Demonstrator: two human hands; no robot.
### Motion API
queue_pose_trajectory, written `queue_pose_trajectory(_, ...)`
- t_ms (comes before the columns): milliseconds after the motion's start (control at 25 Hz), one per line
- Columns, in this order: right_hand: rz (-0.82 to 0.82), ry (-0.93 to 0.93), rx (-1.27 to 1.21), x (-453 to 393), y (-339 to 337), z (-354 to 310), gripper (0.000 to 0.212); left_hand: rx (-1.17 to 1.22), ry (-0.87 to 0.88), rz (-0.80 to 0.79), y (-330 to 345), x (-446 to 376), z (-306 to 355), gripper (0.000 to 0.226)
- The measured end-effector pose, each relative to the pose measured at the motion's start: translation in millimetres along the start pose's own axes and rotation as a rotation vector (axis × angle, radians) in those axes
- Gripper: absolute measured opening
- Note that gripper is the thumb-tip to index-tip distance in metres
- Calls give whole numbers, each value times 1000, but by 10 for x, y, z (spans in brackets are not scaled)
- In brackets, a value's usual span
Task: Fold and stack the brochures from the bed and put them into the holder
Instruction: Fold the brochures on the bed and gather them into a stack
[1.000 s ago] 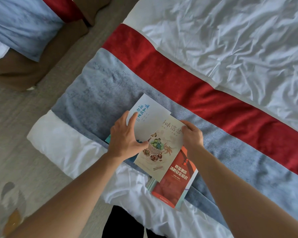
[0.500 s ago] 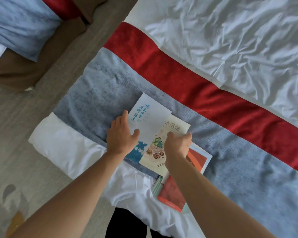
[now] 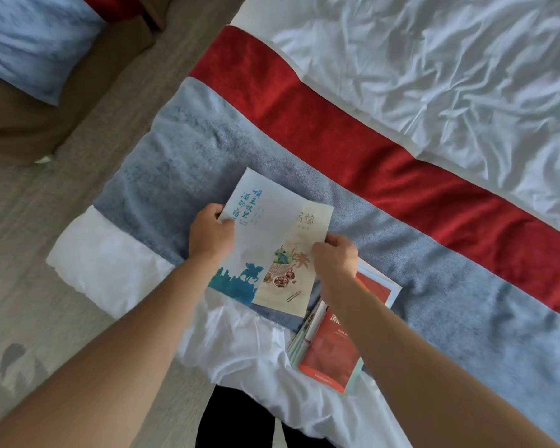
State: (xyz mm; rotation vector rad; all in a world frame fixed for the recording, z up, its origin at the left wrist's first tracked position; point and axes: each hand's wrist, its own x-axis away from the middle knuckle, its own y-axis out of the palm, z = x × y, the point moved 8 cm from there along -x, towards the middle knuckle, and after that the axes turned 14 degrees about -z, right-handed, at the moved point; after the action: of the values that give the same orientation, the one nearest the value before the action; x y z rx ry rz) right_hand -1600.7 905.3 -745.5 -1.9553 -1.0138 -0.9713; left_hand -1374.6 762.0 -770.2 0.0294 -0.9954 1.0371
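A white-and-blue brochure (image 3: 256,227) lies on the grey-blue band of the bed runner (image 3: 181,163). My left hand (image 3: 209,232) grips its left edge. The white-and-blue brochure overlaps the left part of a cream brochure with food pictures (image 3: 296,266), and my right hand (image 3: 332,258) pinches the cream one's right edge. A stack of folded brochures with a red cover (image 3: 333,347) sits under my right forearm at the bed's near edge. No holder is in view.
The bed has a white crumpled sheet (image 3: 434,66) and a red band (image 3: 353,134) beyond the grey-blue one. A white duvet corner (image 3: 107,263) hangs at the near left. Across a carpeted gap (image 3: 46,221) stands a second bed with a brown base (image 3: 29,118).
The white-and-blue brochure has come on top of the cream one. My left hand shifted from pressing flat to gripping its left edge. My right hand moved right to the cream brochure's edge.
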Motion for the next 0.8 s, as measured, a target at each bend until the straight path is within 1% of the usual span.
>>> queue_pose_trajectory(80, 7, 19, 18, -46, -17, -37, 31, 75, -26, 7, -82, -8, -48, 13)
queue_pose_trajectory(200, 53, 17, -43, -82, -98, -45, 34, 195, -42, 60, -217, -22, -95, 16)
queue_pose_trajectory(400, 41, 19, -80, -118, -123, -18, 34, 226, -25, 66, -210, 3, -60, 18)
queue_pose_trajectory(480, 9, 39, -115, -159, -65, -34, 38, 264, -35, 33, -166, 8, -19, 20)
queue_pose_trajectory(600, -37, 14, -64, -184, 76, -118, 42, 310, -31, -96, 74, 17, 90, 27)
queue_pose_trajectory(640, -40, -11, -43, -165, 127, -156, 42, 312, -28, -106, 150, 38, 119, 28)
queue_pose_trajectory(720, -40, -70, 27, -114, 199, -227, 42, 298, -17, -76, 232, 61, 160, 26)
queue_pose_trajectory(800, -54, -101, 88, -80, 237, -267, 39, 220, 32, -63, 268, 64, 202, 24)
